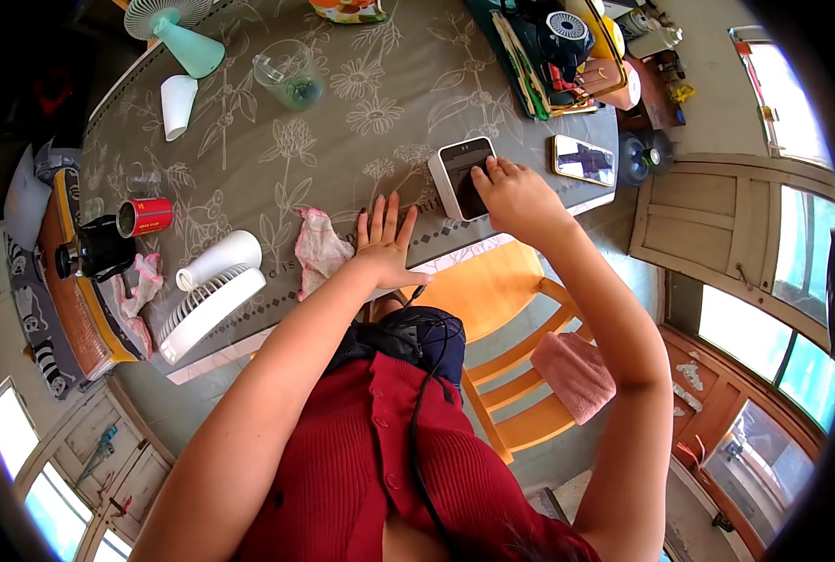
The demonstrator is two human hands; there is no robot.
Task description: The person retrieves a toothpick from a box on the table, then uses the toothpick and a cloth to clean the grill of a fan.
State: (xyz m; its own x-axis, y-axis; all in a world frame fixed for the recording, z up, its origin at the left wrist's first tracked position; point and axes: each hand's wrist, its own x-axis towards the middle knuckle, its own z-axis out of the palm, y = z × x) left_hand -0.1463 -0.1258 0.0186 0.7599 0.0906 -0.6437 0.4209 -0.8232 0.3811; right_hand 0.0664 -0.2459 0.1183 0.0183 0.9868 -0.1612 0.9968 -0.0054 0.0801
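Observation:
My left hand (385, 245) lies flat at the table's near edge with its fingers spread and nothing in it. Just left of it is a crumpled pink-and-white cloth (321, 251). Farther right, my right hand (517, 195) grips the right side of a white box with a black top face (460, 171), its fingertips over the black face. The box's right edge is partly hidden under that hand. To the right of the hand, a phone (583, 160) lies on the table.
On the left are a small white fan (211, 314), a red can (145, 217) and a black jar (99, 249). Toward the back stand a glass (288, 77), a white cup (178, 108) and a green fan (188, 45). A wooden chair (487, 290) carries a pink towel (574, 377).

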